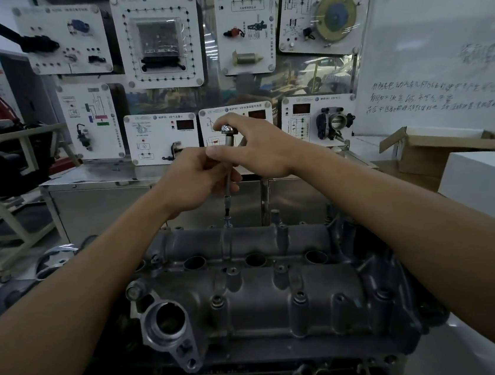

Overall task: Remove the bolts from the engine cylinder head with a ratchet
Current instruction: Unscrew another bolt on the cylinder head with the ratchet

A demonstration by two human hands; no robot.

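Observation:
A grey metal cylinder head (252,297) fills the lower middle of the head view, with several bolts standing in its bosses. The chrome ratchet (227,132) stands upright on a long extension whose socket (227,211) sits on a bolt (227,220) at the head's far edge. My left hand (199,180) grips the extension shaft just above the socket. My right hand (254,146) pinches the ratchet's top between thumb and fingers. Another raised bolt (275,215) stands to the right on the far edge.
Behind the engine stands a steel cabinet (103,203) with white training panels (158,40) above it. A whiteboard (446,50) is at the right, with open cardboard boxes (439,147) and a white box (492,181) below. A metal frame stand (3,190) is at the left.

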